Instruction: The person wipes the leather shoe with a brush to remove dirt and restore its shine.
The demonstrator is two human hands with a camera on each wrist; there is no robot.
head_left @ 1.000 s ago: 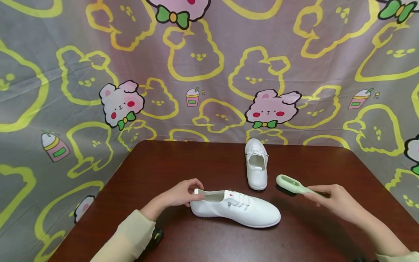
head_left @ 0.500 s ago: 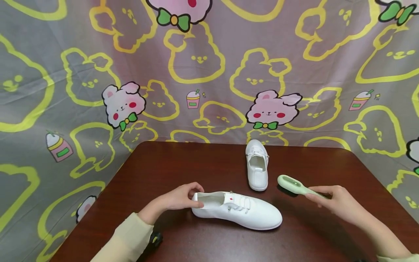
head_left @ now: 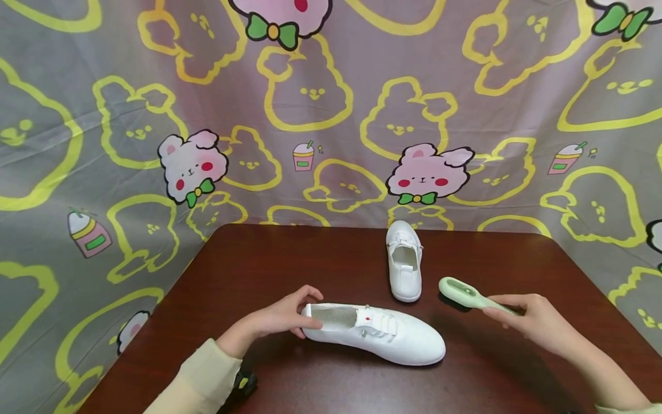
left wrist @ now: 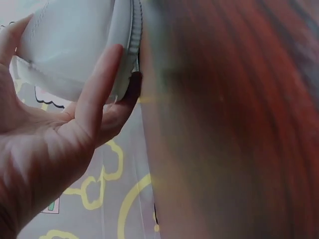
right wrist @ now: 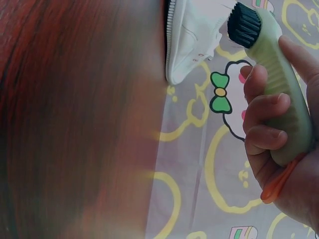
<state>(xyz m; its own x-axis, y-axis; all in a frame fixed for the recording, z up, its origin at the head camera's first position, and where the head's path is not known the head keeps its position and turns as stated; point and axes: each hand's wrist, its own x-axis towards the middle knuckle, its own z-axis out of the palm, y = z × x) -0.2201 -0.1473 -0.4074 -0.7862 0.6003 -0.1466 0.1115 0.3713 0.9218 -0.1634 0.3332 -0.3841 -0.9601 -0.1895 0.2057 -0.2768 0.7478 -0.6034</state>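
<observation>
My left hand (head_left: 281, 315) grips the heel of a white lace-up shoe (head_left: 408, 339), whose toe points right. Its thumb lies at the collar, and in the left wrist view fingers (left wrist: 99, 84) reach under the heel (left wrist: 75, 45). The shoe leans so that its opening faces me. My right hand (head_left: 538, 322) holds a pale green brush (head_left: 465, 294) by the handle, right of the shoe and apart from it. In the right wrist view several fingers curl round the handle, and dark bristles (right wrist: 244, 25) show on the brush head.
A second white shoe (head_left: 405, 282) stands farther back on the dark reddish-brown table (head_left: 289, 259), its toe pointing away. An orange loop (right wrist: 280, 183) hangs at the brush handle's end. A patterned grey cloth (head_left: 351, 138) hangs behind and beside the table.
The near shoe has tilted towards me in my left hand, so more of its inside and laces shows. My right hand and the brush have hardly moved.
</observation>
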